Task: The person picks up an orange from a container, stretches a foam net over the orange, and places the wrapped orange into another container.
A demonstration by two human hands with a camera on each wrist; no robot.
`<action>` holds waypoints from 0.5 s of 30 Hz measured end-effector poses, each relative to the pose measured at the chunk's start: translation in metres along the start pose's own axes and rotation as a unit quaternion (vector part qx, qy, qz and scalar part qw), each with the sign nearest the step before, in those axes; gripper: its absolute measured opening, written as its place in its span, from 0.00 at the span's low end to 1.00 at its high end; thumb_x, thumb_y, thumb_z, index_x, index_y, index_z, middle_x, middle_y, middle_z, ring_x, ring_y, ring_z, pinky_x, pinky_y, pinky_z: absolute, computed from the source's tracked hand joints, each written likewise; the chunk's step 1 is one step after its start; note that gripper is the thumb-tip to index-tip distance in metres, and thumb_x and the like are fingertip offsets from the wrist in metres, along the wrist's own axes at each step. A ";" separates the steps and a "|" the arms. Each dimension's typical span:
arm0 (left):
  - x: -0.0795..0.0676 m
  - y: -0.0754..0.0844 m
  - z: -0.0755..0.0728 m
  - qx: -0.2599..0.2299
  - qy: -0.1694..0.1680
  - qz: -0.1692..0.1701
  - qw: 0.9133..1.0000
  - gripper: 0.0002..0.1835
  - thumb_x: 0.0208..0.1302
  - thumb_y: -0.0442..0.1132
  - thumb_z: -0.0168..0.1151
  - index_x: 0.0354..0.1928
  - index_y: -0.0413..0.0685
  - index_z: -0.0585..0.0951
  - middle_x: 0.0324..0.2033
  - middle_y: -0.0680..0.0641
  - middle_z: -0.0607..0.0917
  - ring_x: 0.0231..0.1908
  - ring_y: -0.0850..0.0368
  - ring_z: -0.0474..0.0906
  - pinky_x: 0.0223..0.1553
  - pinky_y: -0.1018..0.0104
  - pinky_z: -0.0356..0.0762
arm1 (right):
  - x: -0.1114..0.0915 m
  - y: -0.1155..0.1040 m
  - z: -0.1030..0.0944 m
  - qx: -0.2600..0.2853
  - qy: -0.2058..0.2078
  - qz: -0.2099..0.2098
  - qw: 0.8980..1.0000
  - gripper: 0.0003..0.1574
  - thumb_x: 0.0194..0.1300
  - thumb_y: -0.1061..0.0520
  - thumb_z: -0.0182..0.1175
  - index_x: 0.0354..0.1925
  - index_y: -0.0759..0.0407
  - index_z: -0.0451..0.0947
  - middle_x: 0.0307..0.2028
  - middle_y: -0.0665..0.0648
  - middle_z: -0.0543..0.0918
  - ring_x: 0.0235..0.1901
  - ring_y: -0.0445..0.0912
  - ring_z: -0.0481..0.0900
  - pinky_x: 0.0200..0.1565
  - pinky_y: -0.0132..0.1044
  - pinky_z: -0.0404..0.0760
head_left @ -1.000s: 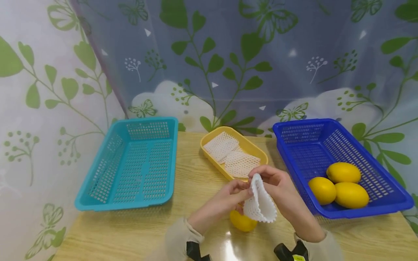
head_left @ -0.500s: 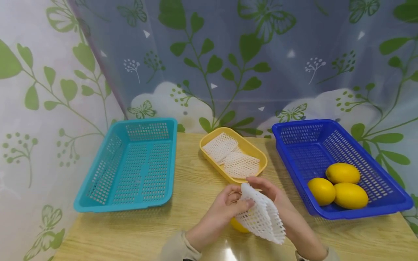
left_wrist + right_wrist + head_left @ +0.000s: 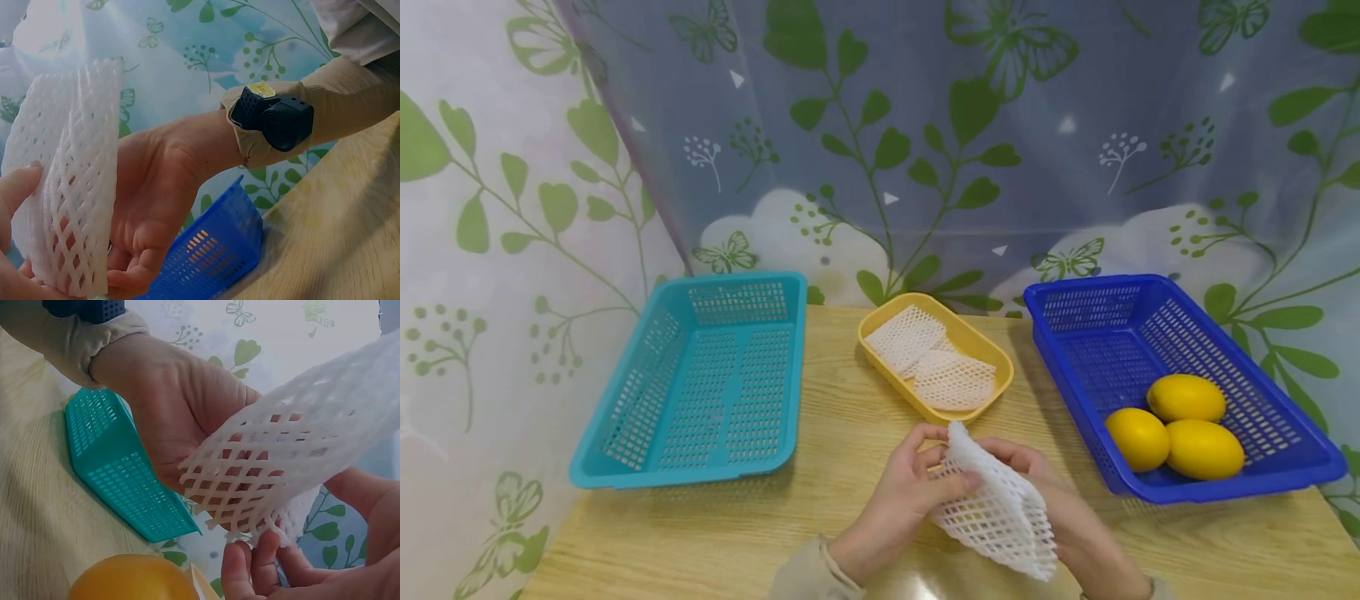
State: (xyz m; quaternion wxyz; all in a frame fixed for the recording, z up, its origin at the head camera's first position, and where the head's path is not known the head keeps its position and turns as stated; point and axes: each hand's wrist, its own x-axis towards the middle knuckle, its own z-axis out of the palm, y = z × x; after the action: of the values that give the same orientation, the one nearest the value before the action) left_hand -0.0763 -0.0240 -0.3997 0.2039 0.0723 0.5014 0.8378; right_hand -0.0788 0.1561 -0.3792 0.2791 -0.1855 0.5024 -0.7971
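Observation:
A white foam fruit net (image 3: pixel 996 508) hangs between both hands over the table's front. My left hand (image 3: pixel 898 500) pinches it, thumb on the near face and fingers behind. At its other side, my right hand (image 3: pixel 1060 508) is partly hidden behind the net in the head view; in the right wrist view its curled fingers (image 3: pixel 265 562) hold the net's lower edge. One yellow lemon (image 3: pixel 134 578) shows below the hands in the right wrist view, but the net and hands hide it from the head view.
Behind the hands stands a yellow tray (image 3: pixel 874 354) with folded foam nets (image 3: pixel 955 381). A teal basket (image 3: pixel 799 375) stands at left. The blue basket (image 3: pixel 1067 375) at right holds three lemons (image 3: pixel 1206 450). A printed curtain (image 3: pixel 865 167) closes off the back.
The foam net has swung round, its wide end now pointing toward the lower right. Both hands have come slightly lower and nearer, and the lemon beneath has gone out of sight in the head view.

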 end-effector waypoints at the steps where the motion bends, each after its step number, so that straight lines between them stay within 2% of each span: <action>1: 0.000 0.000 -0.001 -0.002 0.002 -0.001 1.000 0.26 0.51 0.33 0.69 0.51 0.45 0.67 0.44 0.43 0.81 0.40 0.53 0.81 0.39 0.63 0.78 | 0.000 0.002 -0.001 -0.002 0.006 0.000 1.000 0.17 0.71 0.63 0.44 0.49 0.51 0.77 0.42 0.51 0.82 0.40 0.43 0.81 0.42 0.36 0.80; 4: 0.000 -0.001 -0.002 -0.004 0.004 -0.007 1.000 0.26 0.52 0.33 0.68 0.51 0.44 0.67 0.43 0.43 0.82 0.38 0.54 0.82 0.38 0.64 0.79 | 0.000 0.006 -0.005 -0.019 0.047 0.009 0.999 0.17 0.70 0.63 0.45 0.44 0.50 0.80 0.39 0.49 0.83 0.37 0.42 0.81 0.40 0.35 0.80; 8: 0.000 -0.003 -0.004 -0.019 -0.008 -0.031 0.999 0.25 0.53 0.34 0.67 0.52 0.42 0.68 0.40 0.43 0.83 0.37 0.55 0.82 0.37 0.65 0.80 | -0.001 0.011 -0.008 -0.031 0.091 0.004 0.995 0.14 0.70 0.62 0.46 0.38 0.49 0.79 0.36 0.48 0.82 0.35 0.41 0.81 0.38 0.33 0.80; 11: 0.000 -0.005 -0.006 -0.047 -0.017 -0.055 0.997 0.24 0.55 0.33 0.65 0.52 0.41 0.68 0.39 0.45 0.84 0.36 0.56 0.82 0.36 0.65 0.80 | -0.001 0.013 -0.007 -0.024 0.103 -0.003 0.994 0.11 0.70 0.61 0.47 0.37 0.50 0.76 0.36 0.47 0.81 0.36 0.40 0.79 0.37 0.33 0.80; 15: 0.001 -0.007 -0.010 -0.083 -0.042 -0.074 0.993 0.21 0.59 0.34 0.61 0.53 0.38 0.69 0.38 0.48 0.83 0.38 0.58 0.81 0.40 0.66 0.79 | -0.001 0.015 -0.006 -0.014 0.097 -0.019 0.995 0.13 0.72 0.61 0.43 0.39 0.51 0.75 0.36 0.46 0.80 0.37 0.39 0.77 0.40 0.32 0.77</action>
State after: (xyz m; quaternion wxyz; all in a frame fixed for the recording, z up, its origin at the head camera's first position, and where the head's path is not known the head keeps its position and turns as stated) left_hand -0.0782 -0.0289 -0.4111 0.2911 0.0532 0.4255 0.8552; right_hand -0.0774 0.1555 -0.3952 0.2116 -0.1208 0.5346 -0.8092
